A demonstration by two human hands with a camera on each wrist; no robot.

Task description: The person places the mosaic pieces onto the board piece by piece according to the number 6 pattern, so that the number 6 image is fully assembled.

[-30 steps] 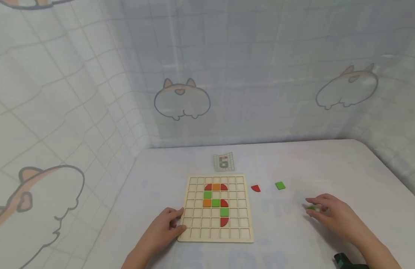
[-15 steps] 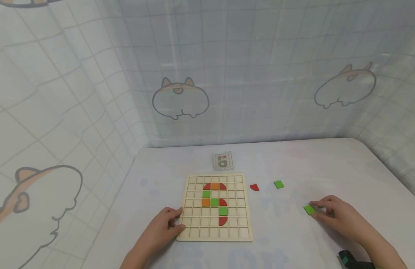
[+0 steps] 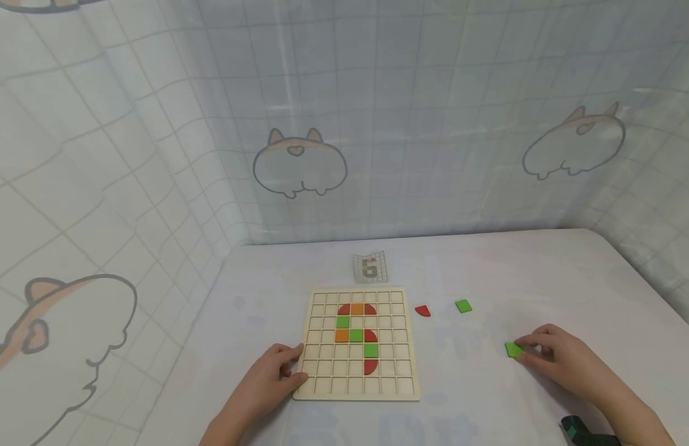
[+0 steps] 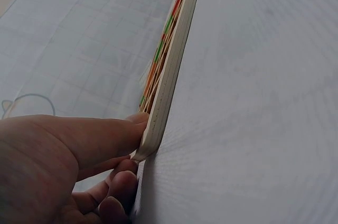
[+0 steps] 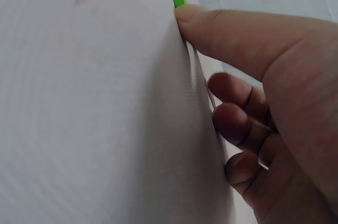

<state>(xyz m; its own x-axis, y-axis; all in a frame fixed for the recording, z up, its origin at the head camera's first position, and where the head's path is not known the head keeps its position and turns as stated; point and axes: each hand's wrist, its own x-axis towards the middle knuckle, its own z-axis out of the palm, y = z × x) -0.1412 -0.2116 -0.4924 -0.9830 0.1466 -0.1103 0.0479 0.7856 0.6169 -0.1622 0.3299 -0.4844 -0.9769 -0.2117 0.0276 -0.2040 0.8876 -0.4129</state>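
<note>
A pale wooden grid board (image 3: 397, 368) lies on the table, with red, orange and green tiles set in some of its cells. My left hand (image 3: 266, 381) holds the board's left edge near the front corner; in the left wrist view the thumb (image 4: 113, 135) is on the rim and other fingers curl below it. Off to the right, my right hand (image 3: 562, 356) pinches a green square tile (image 3: 513, 350) by one side, low over the table. Most of that tile sticks out past the fingertips. The right wrist view has the thumb (image 5: 211, 26) against the green tile.
Between the board and my right hand lie a red quarter-round tile (image 3: 423, 311) and a second green square tile (image 3: 463, 306). A small card with a gridded pattern (image 3: 370, 267) sits behind the board. A printed curtain (image 3: 411, 124) encloses the table's back and sides.
My right hand's thumb and fingers have drawn together at the green tile's side; the tile, mostly hidden before, now shows past them. My left hand stays on the board.
</note>
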